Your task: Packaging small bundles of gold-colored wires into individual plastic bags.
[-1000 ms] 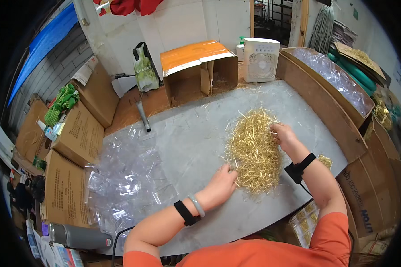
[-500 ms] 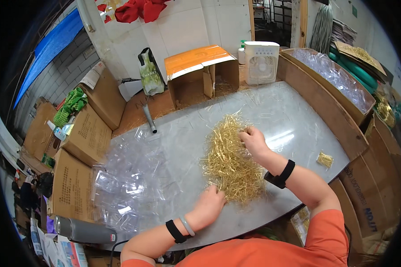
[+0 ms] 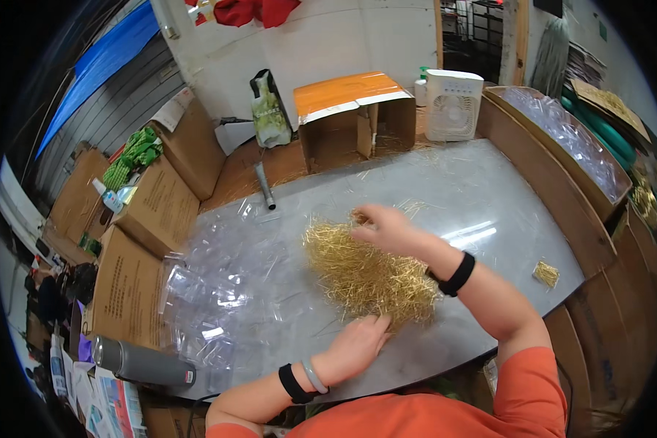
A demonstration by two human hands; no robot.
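A loose heap of thin gold wire-like pieces (image 3: 369, 274) lies on the grey tabletop. At the heap's far edge my right hand (image 3: 390, 232) bends its fingers and thumb around some of these pieces. My left hand (image 3: 356, 347) presses against the near edge, its fingers drawn together; what they hold, if anything, is hidden. A small clear box (image 3: 546, 274) filled with similar gold pieces sits apart at the right.
Clear plastic boxes (image 3: 219, 285) are piled at the left, beside cardboard cartons (image 3: 128, 292) and a grey bottle (image 3: 144, 361). At the back stand an orange-topped carton (image 3: 354, 95) and a white fan (image 3: 452, 106). A long carton (image 3: 558, 135) of clear plastic boxes borders the right.
My right hand has moved left along the far side of the heap, and the heap's top has spread leftward. My left hand has shifted slightly right. The whole view has moved a little.
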